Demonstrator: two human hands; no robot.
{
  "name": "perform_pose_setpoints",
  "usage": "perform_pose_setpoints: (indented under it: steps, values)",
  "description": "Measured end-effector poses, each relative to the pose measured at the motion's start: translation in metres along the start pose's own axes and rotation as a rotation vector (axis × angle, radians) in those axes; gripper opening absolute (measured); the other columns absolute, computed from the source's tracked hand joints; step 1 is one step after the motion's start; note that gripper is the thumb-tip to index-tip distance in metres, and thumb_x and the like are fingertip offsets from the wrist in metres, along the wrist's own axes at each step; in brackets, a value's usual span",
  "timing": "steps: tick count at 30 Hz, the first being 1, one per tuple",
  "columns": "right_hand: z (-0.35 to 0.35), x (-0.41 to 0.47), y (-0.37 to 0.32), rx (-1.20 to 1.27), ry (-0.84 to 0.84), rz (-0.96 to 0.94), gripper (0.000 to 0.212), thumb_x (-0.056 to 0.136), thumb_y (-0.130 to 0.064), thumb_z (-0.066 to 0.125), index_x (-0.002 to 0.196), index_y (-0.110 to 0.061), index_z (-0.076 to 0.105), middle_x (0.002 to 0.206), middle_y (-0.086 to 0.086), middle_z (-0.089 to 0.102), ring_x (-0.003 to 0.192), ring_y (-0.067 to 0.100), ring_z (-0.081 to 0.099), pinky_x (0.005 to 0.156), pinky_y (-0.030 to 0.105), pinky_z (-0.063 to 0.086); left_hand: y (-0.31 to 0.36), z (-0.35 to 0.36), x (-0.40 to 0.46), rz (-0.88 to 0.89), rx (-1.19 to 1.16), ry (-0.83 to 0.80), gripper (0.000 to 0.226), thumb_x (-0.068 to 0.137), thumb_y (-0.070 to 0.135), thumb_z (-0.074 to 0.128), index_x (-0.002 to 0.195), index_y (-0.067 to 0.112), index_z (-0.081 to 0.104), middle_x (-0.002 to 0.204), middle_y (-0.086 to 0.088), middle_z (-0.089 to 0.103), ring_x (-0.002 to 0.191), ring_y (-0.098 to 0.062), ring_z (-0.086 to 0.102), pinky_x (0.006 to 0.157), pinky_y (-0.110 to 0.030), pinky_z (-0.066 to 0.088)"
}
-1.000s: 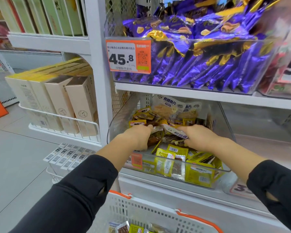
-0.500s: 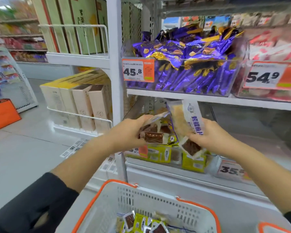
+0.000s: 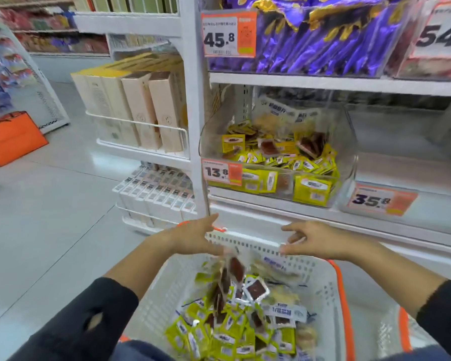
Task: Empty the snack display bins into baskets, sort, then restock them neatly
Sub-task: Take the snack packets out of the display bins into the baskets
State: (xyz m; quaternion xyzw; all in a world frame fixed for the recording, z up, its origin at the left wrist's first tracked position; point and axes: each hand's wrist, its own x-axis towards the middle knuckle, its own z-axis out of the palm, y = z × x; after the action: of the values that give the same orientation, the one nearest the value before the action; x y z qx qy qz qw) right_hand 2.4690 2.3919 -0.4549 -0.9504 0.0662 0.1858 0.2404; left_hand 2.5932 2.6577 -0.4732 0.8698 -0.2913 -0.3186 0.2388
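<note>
- Here, both hands hang over the far rim of the white basket (image 3: 320, 277), palms inward, fingers spread and loose, gripping nothing.
- Left hand (image 3: 193, 239) sits at the rim's left corner; right hand (image 3: 320, 239) at its right, a gap between them.
- Just below the left hand's fingertips a blurred clump of snack packets (image 3: 231, 269) is in mid-air above the heap, apparently dropping; nothing pinches it.
- Basket heap: yellow-green sachets (image 3: 219, 334), clear packs showing brown squares, a few larger pale packs along the far wall.
- The task's thing, the clear bin (image 3: 349, 142) priced 13.8, lies straight ahead of and above the hands, on the shelf over the basket, open top tilted toward the person.
- Bin's long axis runs left to right, parallel to the basket rim; its stock lies low, thickest toward the front wall.
- Judgement: emptying stage, partly done. Both hands look about equally near, the left under the bin's price-tag end, the right under its middle; next reach goes up and forward.
- The bin to the right, tagged 35.8 (image 3: 380, 200), looks bare from here.
</note>
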Motion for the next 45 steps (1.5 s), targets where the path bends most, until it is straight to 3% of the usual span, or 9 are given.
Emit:
perform_pose_setpoints:
  steps: [4, 9, 12, 17, 23, 27, 31, 39, 45]
  values:
    - [-0.019, 0.005, 0.001, -0.094, 0.243, -0.083, 0.031, 0.090, -0.041, 0.062, 0.120, -0.031, 0.063, 0.105, -0.011, 0.070, 0.096, 0.005, 0.064, 0.083, 0.020, 0.047, 0.019, -0.026, 0.007, 0.095, -0.097, 0.311, 0.065, 0.069, 0.053, 0.067, 0.128, 0.027, 0.057, 0.114, 0.003, 0.068, 0.108, -0.013, 0.064, 0.097, -0.032, 0.049]
    - [-0.081, 0.011, -0.021, 0.212, 0.717, -0.234, 0.012, 0.091, -0.025, 0.063, 0.097, -0.032, 0.069, 0.083, -0.014, 0.071, 0.077, 0.001, 0.065, 0.074, 0.019, 0.048, 0.077, -0.077, 0.012, 0.288, -0.245, 0.634, 0.014, 0.089, 0.026, 0.066, 0.102, 0.031, 0.068, 0.086, 0.011, 0.072, 0.083, -0.002, 0.068, 0.072, -0.016, 0.050]
    - [-0.120, 0.027, -0.017, 0.011, 0.747, -0.151, 0.019, 0.090, -0.026, 0.061, 0.107, -0.028, 0.070, 0.094, -0.008, 0.072, 0.088, 0.010, 0.066, 0.083, 0.028, 0.050, 0.097, -0.096, 0.037, 0.240, -0.181, 0.666, 0.019, 0.092, 0.027, 0.061, 0.110, 0.025, 0.067, 0.095, 0.008, 0.070, 0.088, -0.012, 0.067, 0.069, -0.023, 0.054]
    - [-0.152, 0.071, -0.005, -0.517, 0.131, 0.119, 0.070, 0.088, -0.038, 0.065, 0.149, -0.025, 0.033, 0.152, 0.007, 0.037, 0.130, 0.026, 0.046, 0.098, 0.032, 0.041, 0.108, -0.108, 0.115, 0.048, 0.251, 0.373, 0.036, 0.084, 0.050, 0.059, 0.107, 0.023, 0.056, 0.104, 0.000, 0.056, 0.109, -0.024, 0.059, 0.081, -0.030, 0.043]
    - [-0.150, 0.126, 0.006, -0.321, -0.048, 0.234, 0.066, 0.098, -0.060, 0.029, 0.149, -0.019, 0.033, 0.162, -0.008, -0.003, 0.145, 0.015, 0.022, 0.110, 0.034, 0.028, 0.104, -0.118, 0.172, -0.137, 0.317, 0.211, 0.075, 0.088, 0.060, 0.054, 0.144, 0.011, 0.042, 0.123, -0.006, 0.052, 0.110, -0.022, 0.052, 0.098, -0.035, 0.044]
    - [-0.135, 0.151, 0.007, -0.158, 0.041, 0.289, 0.081, 0.093, -0.070, 0.014, 0.138, -0.013, 0.050, 0.161, 0.000, 0.017, 0.148, 0.016, 0.012, 0.111, 0.036, 0.024, 0.095, -0.117, 0.192, -0.224, 0.229, 0.116, 0.098, 0.082, 0.071, 0.054, 0.154, 0.015, 0.019, 0.157, -0.005, 0.029, 0.139, -0.027, 0.036, 0.112, -0.039, 0.035]
    - [-0.120, 0.176, 0.006, 0.123, 0.159, 0.235, 0.123, 0.047, -0.100, 0.034, 0.142, -0.023, 0.045, 0.147, 0.000, 0.046, 0.135, 0.021, 0.041, 0.107, 0.035, 0.034, 0.095, -0.112, 0.202, -0.217, 0.256, -0.024, 0.128, 0.065, 0.088, 0.051, 0.155, 0.015, -0.003, 0.163, -0.004, 0.007, 0.148, -0.026, 0.015, 0.119, -0.040, 0.020]
    - [-0.122, 0.188, 0.016, 0.306, 0.244, 0.236, 0.091, 0.062, -0.044, 0.086, 0.138, -0.014, 0.045, 0.124, 0.003, 0.052, 0.107, 0.019, 0.052, 0.095, 0.032, 0.045, 0.078, -0.106, 0.209, -0.043, 0.344, 0.028, 0.135, 0.066, 0.061, 0.079, 0.153, 0.018, -0.014, 0.161, -0.007, 0.015, 0.146, -0.028, 0.023, 0.115, -0.042, 0.030]
    - [-0.122, 0.181, 0.013, 0.333, 0.363, 0.097, 0.065, 0.075, -0.009, 0.077, 0.132, -0.024, 0.050, 0.109, 0.001, 0.054, 0.063, 0.010, 0.062, 0.055, 0.022, 0.049, 0.083, -0.105, 0.213, 0.074, 0.057, 0.065, 0.118, 0.049, 0.086, 0.065, 0.148, 0.034, 0.030, 0.149, 0.010, 0.039, 0.135, -0.016, 0.039, 0.113, -0.037, 0.033]
